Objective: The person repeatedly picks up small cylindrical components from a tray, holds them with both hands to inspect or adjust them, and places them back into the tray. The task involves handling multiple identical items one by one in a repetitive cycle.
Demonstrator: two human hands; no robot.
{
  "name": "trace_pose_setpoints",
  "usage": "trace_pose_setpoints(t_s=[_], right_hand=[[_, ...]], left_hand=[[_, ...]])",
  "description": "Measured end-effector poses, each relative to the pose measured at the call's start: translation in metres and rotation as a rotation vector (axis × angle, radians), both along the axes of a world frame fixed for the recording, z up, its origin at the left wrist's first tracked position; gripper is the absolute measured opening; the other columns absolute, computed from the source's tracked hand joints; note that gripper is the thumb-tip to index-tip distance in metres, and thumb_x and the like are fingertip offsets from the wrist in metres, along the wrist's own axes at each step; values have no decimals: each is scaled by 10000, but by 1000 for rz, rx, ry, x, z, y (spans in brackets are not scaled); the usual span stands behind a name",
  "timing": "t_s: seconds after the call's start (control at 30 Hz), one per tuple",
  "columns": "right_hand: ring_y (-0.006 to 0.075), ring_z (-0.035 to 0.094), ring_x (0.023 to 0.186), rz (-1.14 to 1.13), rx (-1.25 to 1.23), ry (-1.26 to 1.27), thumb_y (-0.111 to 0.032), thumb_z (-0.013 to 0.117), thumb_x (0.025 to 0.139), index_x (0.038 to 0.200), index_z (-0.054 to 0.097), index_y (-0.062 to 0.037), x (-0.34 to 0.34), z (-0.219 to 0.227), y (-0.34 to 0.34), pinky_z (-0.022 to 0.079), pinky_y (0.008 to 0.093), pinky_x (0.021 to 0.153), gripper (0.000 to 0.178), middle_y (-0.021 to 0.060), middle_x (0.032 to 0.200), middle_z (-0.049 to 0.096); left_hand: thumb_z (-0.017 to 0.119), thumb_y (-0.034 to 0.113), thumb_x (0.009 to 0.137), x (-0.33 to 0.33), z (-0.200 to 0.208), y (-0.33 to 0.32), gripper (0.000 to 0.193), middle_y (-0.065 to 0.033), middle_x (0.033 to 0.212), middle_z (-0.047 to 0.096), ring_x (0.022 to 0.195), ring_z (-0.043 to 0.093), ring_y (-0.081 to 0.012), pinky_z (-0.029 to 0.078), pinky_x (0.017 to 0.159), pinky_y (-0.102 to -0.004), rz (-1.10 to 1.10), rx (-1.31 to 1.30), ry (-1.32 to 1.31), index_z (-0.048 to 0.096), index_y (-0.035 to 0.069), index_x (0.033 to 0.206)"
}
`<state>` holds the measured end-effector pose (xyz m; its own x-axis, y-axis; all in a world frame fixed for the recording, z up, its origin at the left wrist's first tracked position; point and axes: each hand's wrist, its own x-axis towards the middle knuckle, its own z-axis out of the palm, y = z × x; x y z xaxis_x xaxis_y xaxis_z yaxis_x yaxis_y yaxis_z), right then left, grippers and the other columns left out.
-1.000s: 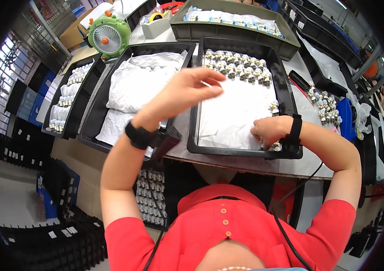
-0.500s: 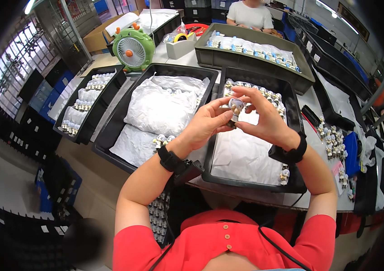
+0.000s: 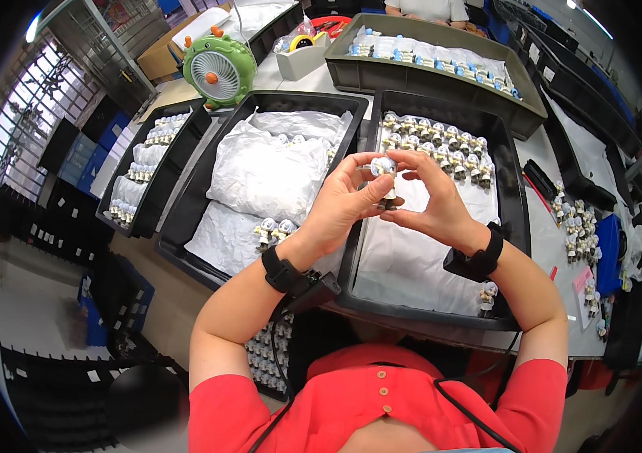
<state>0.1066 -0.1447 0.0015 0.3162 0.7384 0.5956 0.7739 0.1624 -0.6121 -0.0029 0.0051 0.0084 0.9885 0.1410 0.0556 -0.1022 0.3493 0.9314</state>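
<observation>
A small figurine (image 3: 387,183) with a pale head and dark base is held upright above the right-hand black tray (image 3: 346,283). My left hand (image 3: 347,198) pinches it between thumb and fingers from the left. From the other side my right hand (image 3: 440,198) curves round it, fingertips at its head and thumb by its base. Rows of similar figurines (image 3: 453,140) stand at the far end of that tray, on white paper (image 3: 411,264). A lone figurine (image 3: 488,296) is in its near right corner.
Left of it, another black tray (image 3: 171,253) holds crumpled white paper and a few figurines. Further left is a narrower tray (image 3: 201,124). A green fan (image 3: 220,69) and an olive bin (image 3: 426,78) stand behind. Loose figurines (image 3: 579,230) lie right, near a blue container (image 3: 608,253).
My right index finger has come down to the figurine's head. The figurine has turned a little in my fingers. The whole view has shifted slightly, showing more of the figurine rows.
</observation>
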Motion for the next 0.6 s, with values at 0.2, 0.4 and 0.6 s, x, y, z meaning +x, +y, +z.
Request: trace_pose_setpoints(t_s=[0.2, 0.4, 0.6], right_hand=[[203, 555, 998, -17, 46, 11, -130, 809, 633, 1263, 461, -97, -1, -1, -1, 475, 331, 815, 720, 75, 1154, 526], [252, 522, 1069, -80, 92, -45, -133, 820, 619, 1277, 444, -99, -8, 7, -4, 471, 349, 860, 759, 115, 1194, 487], [299, 507, 1095, -99, 105, -112, -169, 839, 596, 1259, 460, -87, -6, 8, -5, 446, 366, 912, 769, 138, 1177, 488]], left_hand=[[556, 199, 920, 1, 1, 2, 458, -128, 1150, 564, 1001, 618, -280, 538, 801, -373, -42, 18, -15, 375, 5, 1295], [481, 201, 955, 0, 4, -1, 478, -132, 1186, 558, 1052, 597, -296, 521, 852, -378, -141, -68, -121, 330, 34, 1376], [448, 230, 968, 0, 2, 0, 459, -134, 1161, 572, 1048, 598, -302, 512, 868, -389, -173, -133, -121, 336, 47, 1374]])
